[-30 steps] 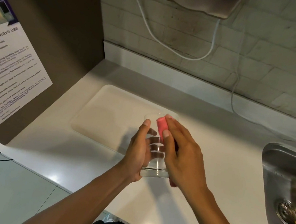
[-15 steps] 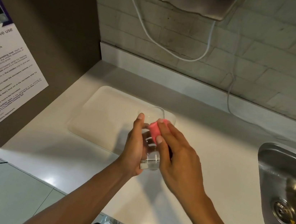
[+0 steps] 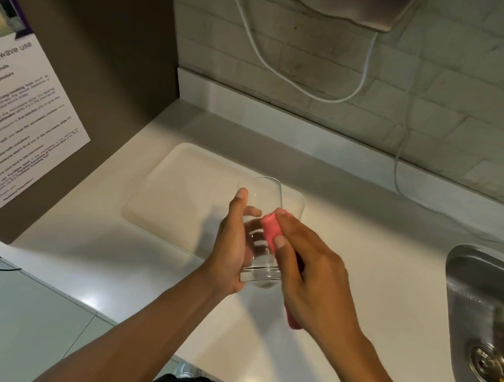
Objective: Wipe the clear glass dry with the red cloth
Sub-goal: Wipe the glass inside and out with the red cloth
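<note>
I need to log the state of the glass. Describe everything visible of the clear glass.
The clear glass is a plain, straight-sided tumbler of transparent glass with a thick base and a thin rim. It looks empty. It is held off the white counter, tilted with its open mouth pointing away from the person, above the pale tray. The left hand wraps its left side, thumb near the rim. The right hand presses the red cloth against its right side.

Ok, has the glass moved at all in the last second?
Yes, slightly. The glass in the left hand has shifted away from the person, and its rim now reaches the far edge of the tray.
</note>
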The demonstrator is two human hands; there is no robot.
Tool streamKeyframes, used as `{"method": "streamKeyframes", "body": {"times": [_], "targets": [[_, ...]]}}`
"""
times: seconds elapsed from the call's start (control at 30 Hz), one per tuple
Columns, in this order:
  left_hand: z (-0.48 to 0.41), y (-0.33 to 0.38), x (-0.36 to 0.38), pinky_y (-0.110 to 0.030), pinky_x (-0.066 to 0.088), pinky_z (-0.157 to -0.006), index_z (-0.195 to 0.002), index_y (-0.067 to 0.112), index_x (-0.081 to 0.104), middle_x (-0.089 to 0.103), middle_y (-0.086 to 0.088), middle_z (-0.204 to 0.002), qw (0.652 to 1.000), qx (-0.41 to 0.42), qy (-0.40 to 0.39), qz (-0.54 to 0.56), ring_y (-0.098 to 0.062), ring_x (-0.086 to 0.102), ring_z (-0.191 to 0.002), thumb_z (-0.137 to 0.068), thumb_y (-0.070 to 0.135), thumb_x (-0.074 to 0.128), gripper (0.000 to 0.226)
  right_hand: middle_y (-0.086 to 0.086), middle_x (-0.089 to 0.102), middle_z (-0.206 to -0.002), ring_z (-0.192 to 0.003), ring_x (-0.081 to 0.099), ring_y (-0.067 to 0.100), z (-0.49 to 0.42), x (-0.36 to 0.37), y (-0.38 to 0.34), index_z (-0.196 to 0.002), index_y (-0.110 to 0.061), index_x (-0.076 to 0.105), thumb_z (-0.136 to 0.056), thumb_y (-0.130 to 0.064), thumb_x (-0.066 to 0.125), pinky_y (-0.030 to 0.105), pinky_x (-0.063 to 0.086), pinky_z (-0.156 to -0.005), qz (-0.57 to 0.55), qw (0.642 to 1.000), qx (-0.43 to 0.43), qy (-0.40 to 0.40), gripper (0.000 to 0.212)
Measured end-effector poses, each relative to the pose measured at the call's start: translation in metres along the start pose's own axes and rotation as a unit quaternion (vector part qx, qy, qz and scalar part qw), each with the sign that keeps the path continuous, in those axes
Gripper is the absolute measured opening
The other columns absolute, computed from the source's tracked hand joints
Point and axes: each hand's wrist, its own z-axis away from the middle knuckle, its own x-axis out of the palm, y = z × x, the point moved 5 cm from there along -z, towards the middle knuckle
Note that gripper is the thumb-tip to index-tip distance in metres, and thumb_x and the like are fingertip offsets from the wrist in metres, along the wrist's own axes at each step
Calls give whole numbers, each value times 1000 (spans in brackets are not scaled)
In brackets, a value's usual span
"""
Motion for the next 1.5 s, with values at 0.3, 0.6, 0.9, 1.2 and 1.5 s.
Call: {"method": "streamKeyframes", "body": {"times": [0.3,0.6,0.9,1.2,1.5], "targets": [[-4,8,-5,-41,63,-74,-118,11,55,79,-11,-89,1000,13,-8,16,-28,77,-79,-96,75,47,68,-12,40,-155,-114,55,20,13,11,-10,-147,-42,41,-105,-41,42,22,39,-96,67,998,-15,-16,42],[-4,7,-7,-47,63,-81,-119,7,57,80,-16,-106,999,-10,15,45,-33,77,-90,-89,80,52,79,-15,41,-153,-121,51,13,12,9,-11,-146,-42,43,-105,-44,38,17,33,-100,47,999,-12,-25,41],[-2,0,-12,-45,62,-73,-123,15,59,82,-16,-111,996,-40,47,59,-32,79,-87,-89,82,50,76,-13,46,-150,-119,52,15,16,11,-9,-145,-39,45,-105,-44,37,26,43,-101,39,999,-13,-34,41],[3,4,-12,-41,64,-64,-119,14,63,83,-11,-106,993,-52,25,98,-30,81,-79,-89,80,52,74,-18,50,-145,-127,46,0,17,11,-5,-141,-42,50,-104,-45,38,20,36,-106,-16,1000,-3,-9,40],[9,13,-8,-38,63,-65,-112,13,63,65,-12,-106,998,-37,35,37,-27,70,-87,-87,69,66,62,-25,45,-146,-129,39,-9,16,11,-3,-142,-42,48,-103,-48,37,20,34,-110,-24,1000,-2,-4,41]]}}
